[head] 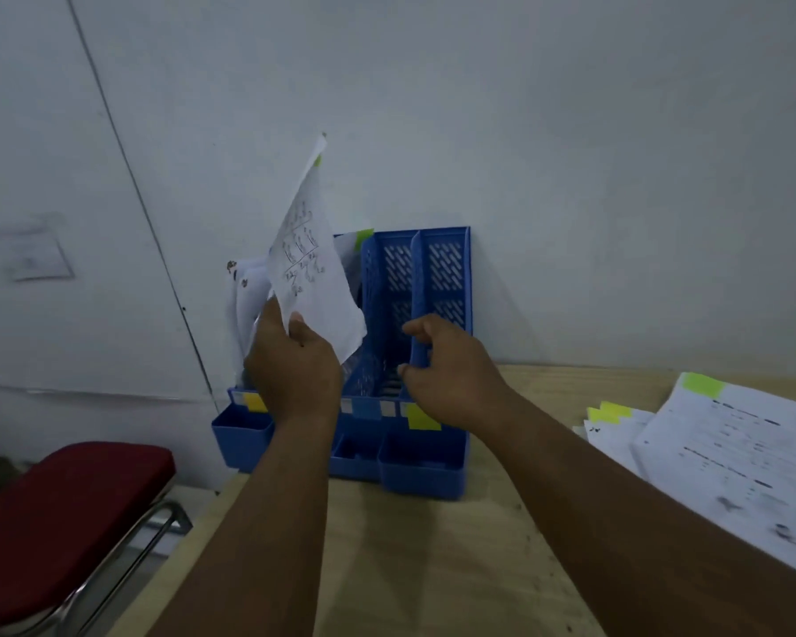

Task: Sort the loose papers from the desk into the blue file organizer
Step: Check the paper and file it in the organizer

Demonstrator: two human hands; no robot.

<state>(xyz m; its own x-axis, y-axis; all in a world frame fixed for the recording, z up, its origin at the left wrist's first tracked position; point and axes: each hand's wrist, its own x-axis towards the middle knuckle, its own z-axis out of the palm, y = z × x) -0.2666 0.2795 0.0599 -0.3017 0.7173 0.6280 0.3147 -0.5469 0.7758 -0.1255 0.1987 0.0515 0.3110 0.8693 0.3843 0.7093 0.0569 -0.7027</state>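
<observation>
Papers (pixel 315 268) are held tilted above the blue file organizer's (pixel 442 264) left slots — pinched in the left hand's (pixel 295 365) grip. Right hand (pixel 451 374) curls round a divider (pixel 418 305) — more papers (pixel 731 457) lie on the surface (pixel 433 567)

You have the blue file organizer (pixel 437 278) upright against the wall at the counter's back edge, sheets already in its left slots. One handwritten sheet (pixel 315 278) tilts above them. More loose papers (pixel 736 462) with green-yellow tabs lie fanned at right.
</observation>
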